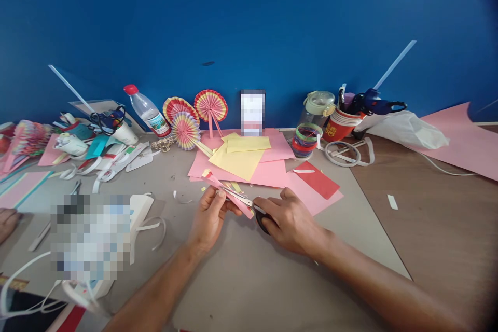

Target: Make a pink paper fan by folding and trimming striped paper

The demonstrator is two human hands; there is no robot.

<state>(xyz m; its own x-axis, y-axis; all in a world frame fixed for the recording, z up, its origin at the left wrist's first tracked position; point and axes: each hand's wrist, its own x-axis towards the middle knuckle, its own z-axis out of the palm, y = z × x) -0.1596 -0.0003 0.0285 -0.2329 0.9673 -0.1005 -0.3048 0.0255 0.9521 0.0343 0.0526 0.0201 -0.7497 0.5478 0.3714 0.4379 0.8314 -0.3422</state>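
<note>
My left hand (210,215) pinches a folded strip of pink paper (218,184) just above the grey table mat (241,270). My right hand (286,220) grips the black handles of a pair of scissors (243,199), and the blades close on the strip near my left fingers. Just beyond my hands lies a stack of pink sheets (272,171) with yellow sheets (239,158) on top. A red paper piece (317,179) rests on the pink to the right.
Three pleated paper fans (194,114) and a plastic water bottle (150,111) stand against the blue wall. A red cup of tools (342,122), tape rolls (307,140) and a white bag (404,129) sit at right. Paper scraps clutter the left. Another person's hand (7,222) shows at the left edge.
</note>
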